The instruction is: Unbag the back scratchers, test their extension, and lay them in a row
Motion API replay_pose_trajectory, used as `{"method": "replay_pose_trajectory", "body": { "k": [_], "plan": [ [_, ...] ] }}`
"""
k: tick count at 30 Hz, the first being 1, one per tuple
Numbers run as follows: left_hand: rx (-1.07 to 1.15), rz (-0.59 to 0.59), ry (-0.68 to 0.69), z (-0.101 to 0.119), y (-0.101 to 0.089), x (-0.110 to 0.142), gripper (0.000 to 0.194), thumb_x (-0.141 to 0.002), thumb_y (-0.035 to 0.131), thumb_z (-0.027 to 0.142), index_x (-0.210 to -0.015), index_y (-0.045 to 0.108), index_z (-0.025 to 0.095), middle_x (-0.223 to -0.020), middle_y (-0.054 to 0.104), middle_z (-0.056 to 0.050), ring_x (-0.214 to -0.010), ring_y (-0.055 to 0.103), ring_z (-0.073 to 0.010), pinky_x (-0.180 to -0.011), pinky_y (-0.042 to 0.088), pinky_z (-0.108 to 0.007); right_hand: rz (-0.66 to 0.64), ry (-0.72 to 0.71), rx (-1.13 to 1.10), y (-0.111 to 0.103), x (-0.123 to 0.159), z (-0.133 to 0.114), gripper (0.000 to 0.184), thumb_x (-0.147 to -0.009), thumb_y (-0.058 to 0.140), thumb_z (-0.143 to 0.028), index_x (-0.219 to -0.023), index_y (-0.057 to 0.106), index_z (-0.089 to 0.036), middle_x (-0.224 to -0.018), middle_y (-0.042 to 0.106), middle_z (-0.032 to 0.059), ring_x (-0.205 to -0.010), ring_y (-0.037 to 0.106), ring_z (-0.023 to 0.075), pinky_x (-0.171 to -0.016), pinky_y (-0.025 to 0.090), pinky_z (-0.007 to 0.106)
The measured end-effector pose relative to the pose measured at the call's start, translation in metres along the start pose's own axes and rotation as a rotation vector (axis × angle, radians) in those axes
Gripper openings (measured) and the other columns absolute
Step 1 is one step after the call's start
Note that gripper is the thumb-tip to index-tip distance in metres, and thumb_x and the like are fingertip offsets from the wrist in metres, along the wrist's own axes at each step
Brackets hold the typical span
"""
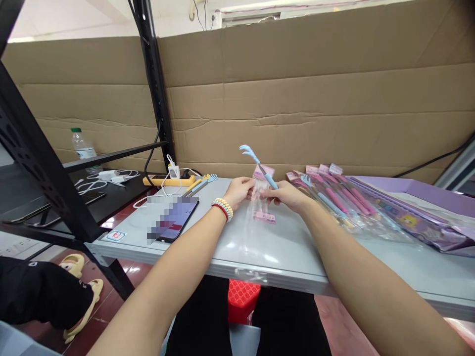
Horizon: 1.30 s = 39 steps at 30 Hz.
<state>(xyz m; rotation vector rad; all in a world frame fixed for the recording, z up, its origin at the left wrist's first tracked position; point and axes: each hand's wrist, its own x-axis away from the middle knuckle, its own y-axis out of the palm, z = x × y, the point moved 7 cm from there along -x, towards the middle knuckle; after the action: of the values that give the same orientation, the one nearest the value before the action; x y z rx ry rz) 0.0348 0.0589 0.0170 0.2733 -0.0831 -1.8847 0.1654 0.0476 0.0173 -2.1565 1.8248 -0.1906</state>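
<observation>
My right hand [285,194] is closed around the light blue handle of a back scratcher [267,178]. The claw end of the scratcher points up and to the left. My left hand [239,193] pinches a clear plastic bag [249,222] that has a pink printed card at its top. The bag hangs between both hands, and the right fingers touch its edge too. Flat on the table below them lies a small pink card [264,217]. To the right are several bagged back scratchers [334,195] with pink or blue handles.
A phone [178,220] lies on the grey table [218,249] at left. Behind it are loose blue and yellow back scratchers [198,187] and a yellow power strip [168,181] with cables. A purple box [411,207] stands at right. A black shelf post [44,148] rises at left, near another person's feet [83,296].
</observation>
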Motion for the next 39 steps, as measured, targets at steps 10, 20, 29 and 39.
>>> {"method": "replay_pose_trajectory", "body": {
  "k": [10, 20, 29, 39],
  "plan": [
    [-0.171, 0.245, -0.011, -0.003, -0.028, -0.003, 0.028, -0.07, 0.073, 0.026, -0.09, 0.055, 0.018, -0.083, 0.063, -0.005, -0.063, 0.058, -0.0138, -0.057, 0.04, -0.026, 0.494, 0.098, 0.216, -0.055, -0.005, 0.023, 0.038, -0.053, 0.075, -0.03, -0.048, 0.038, -0.021, -0.048, 0.048, 0.001, -0.047, 0.045, 0.012, -0.041, 0.031, 0.024],
    [-0.349, 0.145, 0.143, 0.003, -0.025, -0.008, 0.026, -0.081, 0.059, 0.044, -0.074, 0.062, 0.019, -0.073, 0.064, -0.005, -0.059, 0.054, -0.0138, -0.059, 0.04, -0.026, 0.37, 0.018, 0.708, -0.023, -0.002, 0.002, 0.04, -0.074, 0.057, -0.053, -0.053, 0.053, -0.019, -0.051, 0.051, 0.0034, -0.05, 0.049, 0.0144, -0.048, 0.031, 0.026],
    [0.103, 0.028, 0.162, 0.012, -0.016, -0.007, 0.017, -0.086, 0.055, 0.03, -0.076, 0.057, 0.016, -0.073, 0.064, -0.004, -0.062, 0.059, -0.0123, -0.061, 0.044, -0.024, 0.17, -0.321, 0.704, 0.028, 0.007, -0.029, 0.042, -0.081, 0.046, -0.053, -0.057, 0.047, -0.018, -0.053, 0.048, -0.0003, -0.051, 0.04, 0.0112, -0.051, 0.027, 0.025],
    [-0.059, 0.242, 0.39, 0.036, -0.037, -0.002, 0.016, -0.085, 0.053, 0.024, -0.086, 0.068, 0.019, -0.054, 0.048, 0.005, -0.046, 0.044, -0.0084, -0.054, 0.04, -0.023, 0.432, -0.366, 0.392, 0.007, 0.014, -0.041, 0.046, -0.079, 0.045, -0.062, -0.072, 0.055, -0.017, -0.075, 0.06, 0.0055, -0.07, 0.05, 0.0154, -0.064, 0.037, 0.027]
  ]
}}
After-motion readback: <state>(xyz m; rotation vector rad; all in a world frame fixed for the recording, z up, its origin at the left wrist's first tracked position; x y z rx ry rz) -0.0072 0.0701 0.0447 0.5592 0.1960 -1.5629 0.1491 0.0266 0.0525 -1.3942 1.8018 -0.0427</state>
